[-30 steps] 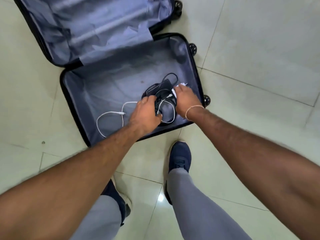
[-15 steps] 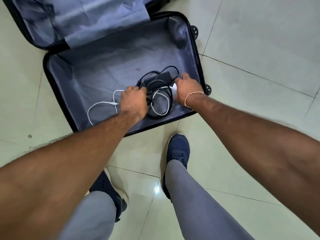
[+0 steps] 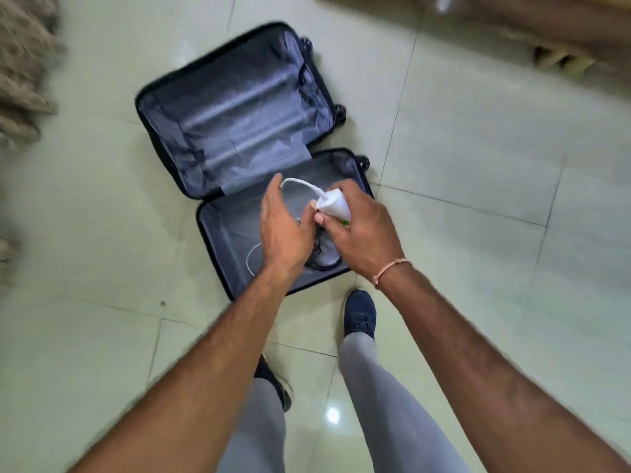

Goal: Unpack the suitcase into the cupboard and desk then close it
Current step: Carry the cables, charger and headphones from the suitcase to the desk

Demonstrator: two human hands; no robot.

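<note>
A black suitcase (image 3: 170,138) with grey lining lies flat and open on the tiled floor. Above its near half my right hand (image 3: 362,233) grips a white charger block (image 3: 333,206) with a white cable (image 3: 297,182) looping out of it. My left hand (image 3: 283,230) is just left of the block, its fingers around the cable bundle; the grip itself is hidden behind the hand. A black cable (image 3: 322,262) hangs below both hands, and a white loop (image 3: 251,261) sticks out on the left.
Pale tiled floor surrounds the suitcase. A beige fringed fabric (image 3: 24,63) lies at the left edge. Brown wooden furniture (image 3: 546,25) sits blurred at the top right. My two feet in dark shoes (image 3: 358,315) stand just in front of the suitcase.
Both hands rose out of the suitcase with the white charger and cables. The view pulled back and up, so the whole suitcase now shows.
</note>
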